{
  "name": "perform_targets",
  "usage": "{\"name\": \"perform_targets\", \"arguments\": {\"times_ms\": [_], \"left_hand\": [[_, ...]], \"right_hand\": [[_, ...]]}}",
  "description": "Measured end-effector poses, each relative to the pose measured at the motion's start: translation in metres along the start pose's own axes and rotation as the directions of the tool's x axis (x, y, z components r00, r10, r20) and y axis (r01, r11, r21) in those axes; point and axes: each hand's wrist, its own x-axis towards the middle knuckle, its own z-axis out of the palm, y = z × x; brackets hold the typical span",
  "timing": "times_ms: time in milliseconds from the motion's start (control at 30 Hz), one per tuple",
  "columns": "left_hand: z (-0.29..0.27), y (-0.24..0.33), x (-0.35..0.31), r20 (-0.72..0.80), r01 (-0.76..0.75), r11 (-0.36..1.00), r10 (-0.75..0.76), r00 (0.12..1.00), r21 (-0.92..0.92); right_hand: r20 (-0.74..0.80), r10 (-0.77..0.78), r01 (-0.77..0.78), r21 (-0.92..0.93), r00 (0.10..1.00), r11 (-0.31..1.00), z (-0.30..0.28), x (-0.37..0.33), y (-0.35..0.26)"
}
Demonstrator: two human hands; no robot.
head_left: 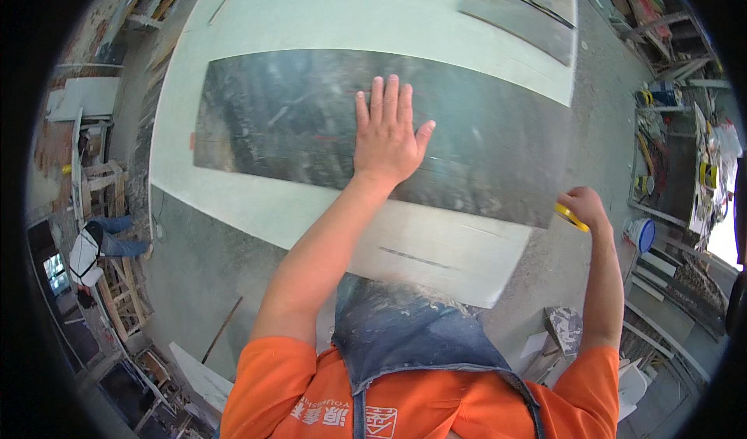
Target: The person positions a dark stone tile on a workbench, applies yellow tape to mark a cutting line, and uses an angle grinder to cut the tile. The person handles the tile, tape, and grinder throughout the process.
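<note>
My left hand (387,139) lies flat, fingers spread, on a long dark grey panel (272,120) with a scuffed, glossy surface. The panel rests across a large pale sheet (311,19). Beyond the panel's right end, close to its near right corner, my right hand (587,204) is closed around a narrow yellow tool (572,217). Only part of that tool shows, so its exact kind cannot be made out. A pale board (459,252) sticks out from under the panel's near edge, against my dark apron (412,330).
Another dark panel piece (529,11) lies at the far right of the sheet. Shelving with clutter and a white and blue bucket (641,235) line the right side. At the left, another person (93,252) is near wooden frames (117,198). A thin stick (222,330) lies on the floor.
</note>
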Motion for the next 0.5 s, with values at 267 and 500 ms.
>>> {"name": "perform_targets", "arguments": {"times_ms": [267, 500], "left_hand": [[0.051, 0.201, 0.012, 0.012, -0.088, 0.995, 0.089, 0.996, -0.056], [0.073, 0.277, 0.021, 0.029, -0.022, 0.999, 0.022, 0.999, -0.024]], "right_hand": [[0.087, -0.238, 0.229, 0.097, 0.967, 0.969, 0.001, 0.012, 0.005], [0.102, -0.329, 0.31, 0.166, 0.939, 0.936, 0.001, 0.021, 0.015]]}}
